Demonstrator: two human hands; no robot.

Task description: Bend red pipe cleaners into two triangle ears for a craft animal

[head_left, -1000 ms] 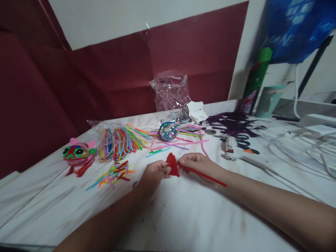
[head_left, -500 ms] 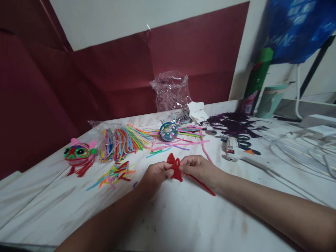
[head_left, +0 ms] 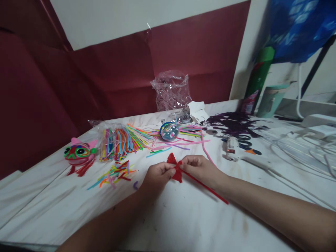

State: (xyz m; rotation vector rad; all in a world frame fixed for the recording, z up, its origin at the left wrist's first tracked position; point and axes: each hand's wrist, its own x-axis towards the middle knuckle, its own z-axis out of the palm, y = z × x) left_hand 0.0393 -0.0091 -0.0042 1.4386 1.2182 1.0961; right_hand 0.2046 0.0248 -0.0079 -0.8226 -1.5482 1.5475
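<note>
"Here's the left hand (head_left: 156,175), thumb and fingers pinched narrow on the red fuzzy piece (head_left: 178,176)!"

"And the right hand (head_left: 198,167)? Pinched as well, on the red pipe cleaner (head_left: 207,188), its long tail slanting down and out to the right."

"The hands nearly meet above the tabletop (head_left: 194,227), with that red piece right between them."

"Over to the left, short coloured snippets (head_left: 115,175) (quite the confetti spill); farther back, a patterned ball (head_left: 169,131); and on the right, a white glue gun (head_left: 232,148)!"
</note>
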